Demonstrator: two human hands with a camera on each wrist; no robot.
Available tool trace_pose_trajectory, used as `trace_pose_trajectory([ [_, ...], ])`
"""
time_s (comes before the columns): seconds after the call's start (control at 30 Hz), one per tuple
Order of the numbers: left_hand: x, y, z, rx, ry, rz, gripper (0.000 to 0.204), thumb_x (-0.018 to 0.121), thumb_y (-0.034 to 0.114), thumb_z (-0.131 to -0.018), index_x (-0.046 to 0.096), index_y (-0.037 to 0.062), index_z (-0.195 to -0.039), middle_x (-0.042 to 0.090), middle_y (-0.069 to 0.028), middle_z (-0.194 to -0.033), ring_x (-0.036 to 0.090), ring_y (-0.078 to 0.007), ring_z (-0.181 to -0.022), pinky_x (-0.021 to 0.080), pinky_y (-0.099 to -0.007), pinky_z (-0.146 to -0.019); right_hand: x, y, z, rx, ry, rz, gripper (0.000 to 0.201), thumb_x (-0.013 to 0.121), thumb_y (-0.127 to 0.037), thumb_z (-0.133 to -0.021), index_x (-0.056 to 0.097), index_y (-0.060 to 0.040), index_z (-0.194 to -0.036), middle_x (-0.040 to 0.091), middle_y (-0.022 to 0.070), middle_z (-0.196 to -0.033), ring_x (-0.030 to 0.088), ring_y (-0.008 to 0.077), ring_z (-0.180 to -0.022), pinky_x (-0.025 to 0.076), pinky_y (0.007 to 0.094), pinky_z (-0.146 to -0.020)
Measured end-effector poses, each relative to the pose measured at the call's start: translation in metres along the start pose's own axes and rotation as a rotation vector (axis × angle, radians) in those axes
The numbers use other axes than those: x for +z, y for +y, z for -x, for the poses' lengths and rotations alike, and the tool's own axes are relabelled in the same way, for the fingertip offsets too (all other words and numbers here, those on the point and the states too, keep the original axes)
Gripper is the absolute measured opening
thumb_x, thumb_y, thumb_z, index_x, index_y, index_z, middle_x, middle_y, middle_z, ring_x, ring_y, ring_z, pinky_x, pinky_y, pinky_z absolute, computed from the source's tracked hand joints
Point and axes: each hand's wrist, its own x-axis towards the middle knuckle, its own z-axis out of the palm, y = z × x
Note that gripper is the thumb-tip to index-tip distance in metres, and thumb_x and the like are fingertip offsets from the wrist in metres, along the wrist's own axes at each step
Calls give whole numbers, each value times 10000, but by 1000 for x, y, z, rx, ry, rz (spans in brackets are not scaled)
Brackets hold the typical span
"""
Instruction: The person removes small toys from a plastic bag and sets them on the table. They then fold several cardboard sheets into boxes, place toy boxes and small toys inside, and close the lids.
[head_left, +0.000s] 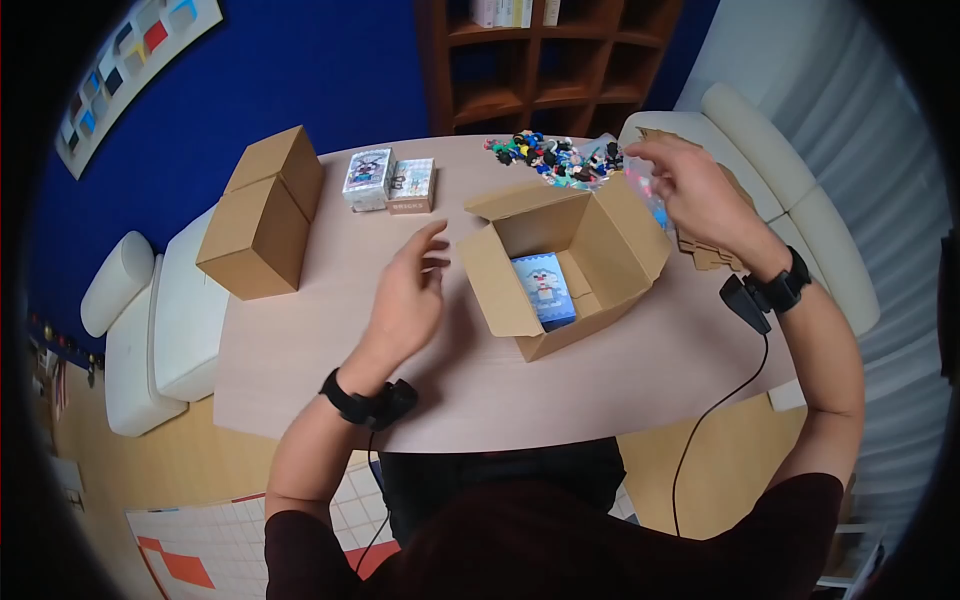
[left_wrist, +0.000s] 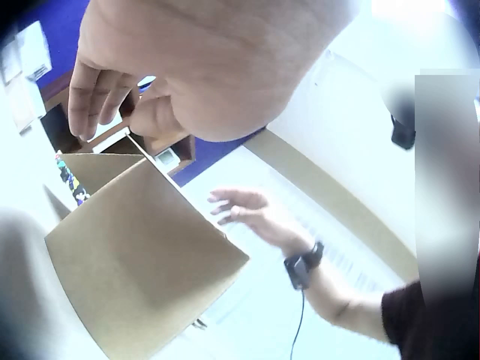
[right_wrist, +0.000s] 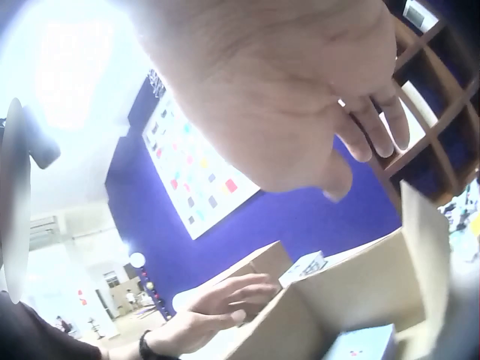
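An open cardboard box stands on the table with its flaps spread outward. Inside it, toward the left, lies a small blue box with a cartoon figure printed on it. My left hand hovers left of the cardboard box, fingers loosely bent and holding nothing. Beyond the box's right side, my right hand is raised, also with nothing in it. In the right wrist view, the blue box shows at the bottom, below the right hand.
Two closed cardboard boxes stand at the table's left. Two small printed boxes sit at the back. Several colourful figurines lie behind the open box, beside a clear plastic bag. Flattened cardboard lies at the right edge.
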Motion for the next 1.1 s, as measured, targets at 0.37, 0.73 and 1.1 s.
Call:
trace_pose_trajectory([
  [0.37, 31, -3, -27, -215, -150, 509, 616, 620, 402, -1135, 550, -28, -1571, 611, -132, -1542, 578, -223, -1400, 381, -401, -1249, 92, 51, -4, 372, -346, -883, 702, 784, -150, -992, 486, 30, -1602, 679, 140, -1277, 683, 218, -1179, 574, 370, -1016],
  [0.73, 58, 11, -63, 216, 186, 480, 733, 606, -80, -1036, 299, 25, -1694, 646, -181, -1502, 613, -242, -1395, 489, -384, -1180, 157, 18, -14, 256, 210, -1137, 608, 686, 28, -979, 529, -28, -1564, 629, 138, -1512, 595, 232, -1383, 442, 357, -1193],
  [1.1, 3, 31, -33, 431, -89, 83, 436, 605, 9, -936, 760, 30, -1343, 778, -142, -1349, 435, -376, -1594, 313, -524, -1317, 149, 24, -9, 158, 196, -1207, 230, 622, -45, -1093, 766, -8, -1267, 762, 48, -1186, 701, 115, -1017, 578, 266, -905],
])
